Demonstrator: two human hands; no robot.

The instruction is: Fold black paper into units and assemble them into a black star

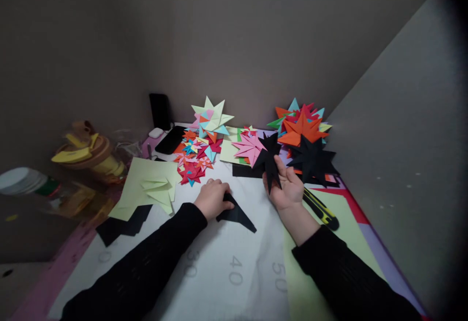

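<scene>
My left hand (212, 198) is closed on the near end of a black folded paper piece (239, 215), which rests on the white mat (215, 267). The piece tapers to a point at the right. Raised in my right hand (289, 189) is a black paper star (269, 157) with several points, held between thumb and fingers. Some of its lower part is hidden by the fingers. Just behind it lies a pink paper star (249, 148). Right of that hand, a larger black star (315, 160) leans on an orange star (304, 128).
Small coloured stars (193, 172) and a pale green star (210, 116) are piled at the back. To the left are pale green sheets (135, 179), black paper (122, 228), a phone (170, 139), a cup (104, 157) and a bottle (47, 187). A yellow-black cutter (321, 209) lies right.
</scene>
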